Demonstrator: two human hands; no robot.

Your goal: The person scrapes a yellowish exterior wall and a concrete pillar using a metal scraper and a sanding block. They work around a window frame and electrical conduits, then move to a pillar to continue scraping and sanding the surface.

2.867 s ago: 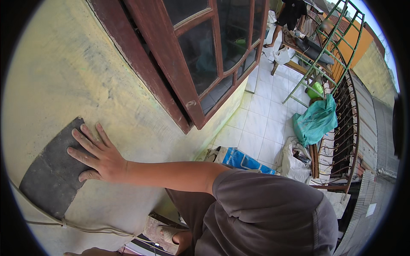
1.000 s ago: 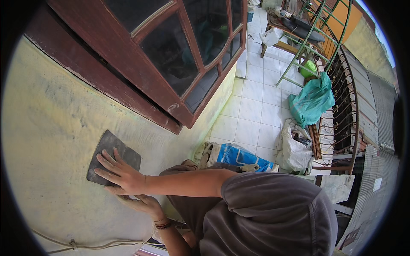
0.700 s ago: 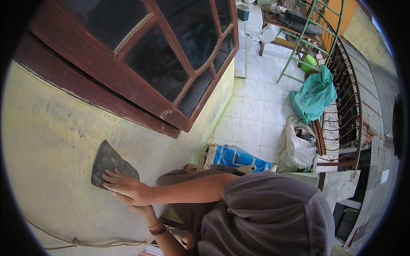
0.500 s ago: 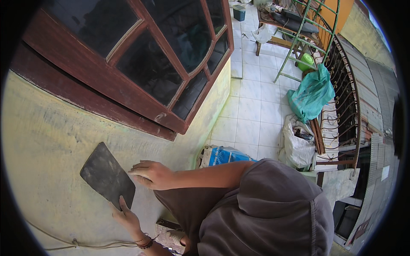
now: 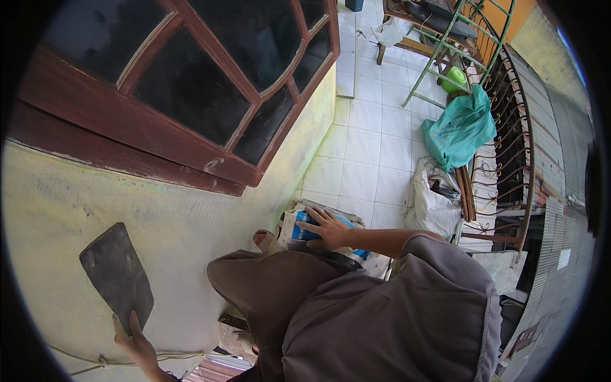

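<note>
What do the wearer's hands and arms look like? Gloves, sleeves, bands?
Left hand and right hand are ungloved. The right sleeve is short, loose, grey-brown. A dark band shows at the left wrist.

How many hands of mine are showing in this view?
2. The left hand, at lower left, grips a dark flat sheet; the right hand, near the middle, is spread over blue-and-white packaging. Neither is fully hidden.
</note>
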